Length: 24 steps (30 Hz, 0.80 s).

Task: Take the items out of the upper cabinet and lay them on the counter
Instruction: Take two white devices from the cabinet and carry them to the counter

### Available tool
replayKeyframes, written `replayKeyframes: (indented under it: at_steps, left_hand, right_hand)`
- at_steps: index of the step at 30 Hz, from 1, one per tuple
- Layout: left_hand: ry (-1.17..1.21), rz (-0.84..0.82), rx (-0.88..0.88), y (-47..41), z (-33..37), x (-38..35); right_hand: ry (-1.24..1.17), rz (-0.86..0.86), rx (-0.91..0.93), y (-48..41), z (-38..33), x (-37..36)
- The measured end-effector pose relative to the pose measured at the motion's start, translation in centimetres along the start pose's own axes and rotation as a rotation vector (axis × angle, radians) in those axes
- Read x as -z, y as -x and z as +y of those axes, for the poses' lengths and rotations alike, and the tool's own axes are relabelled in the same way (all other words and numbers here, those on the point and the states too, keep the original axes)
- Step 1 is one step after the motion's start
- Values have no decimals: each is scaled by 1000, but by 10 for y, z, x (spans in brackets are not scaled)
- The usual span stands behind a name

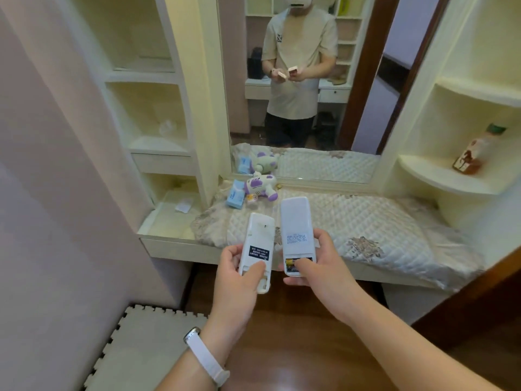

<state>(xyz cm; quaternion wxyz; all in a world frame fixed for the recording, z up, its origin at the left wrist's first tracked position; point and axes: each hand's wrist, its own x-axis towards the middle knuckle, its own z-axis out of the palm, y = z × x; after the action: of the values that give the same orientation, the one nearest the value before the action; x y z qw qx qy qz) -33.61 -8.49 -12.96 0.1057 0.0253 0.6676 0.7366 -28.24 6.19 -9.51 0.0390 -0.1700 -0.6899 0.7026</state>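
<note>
Wrist strap (207, 359), white, is circling the left forearm. Left hand (239, 273) is clasping a white remote (257, 251), thumb pressing its open battery bay; right hand (315, 265) is clasping a second remote (298, 235), back facing up. Both are hovering over the quilted counter (366, 221), near a purple toy (260, 186) and blue packet (235, 197).

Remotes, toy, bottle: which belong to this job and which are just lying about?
Job:
- left remote in left hand
- right remote in right hand
- counter
- toy
- tissue pack

Lying about:
- bottle
- mirror
- foam mat
</note>
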Motion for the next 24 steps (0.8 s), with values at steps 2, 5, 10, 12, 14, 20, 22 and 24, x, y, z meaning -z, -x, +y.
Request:
replayKeyframes:
  at_steps: [2, 5, 10, 12, 14, 20, 22, 24]
  left_hand:
    - [23, -39, 20, -31, -2, -3]
    - [17, -87, 17, -72, -6, -16]
    - [-6, -173, 53, -113, -14, -49]
    - [-16, -204, 79, -127, -18, -65]
    - [-39, -217, 89, -143, -25, -81]
    - [-113, -181, 93, -193, -42, -133]
    - [-150, -148, 109, -213, -49, -151]
    - [-167, -107, 144, -235, -55, -168]
  right_hand:
    - [11, 35, 1, -22, -2, 0]
    - [2, 109, -6, -51, 2, 7]
    - [-26, 230, -46, -81, 12, 34]
    - [-35, 269, -60, -95, 17, 49]
    - [-55, 302, -74, -111, 23, 65]
    - [-134, 289, -131, -175, 43, 116]
    - [-135, 264, -148, -203, 49, 136]
    - [-111, 218, -165, -230, 52, 157]
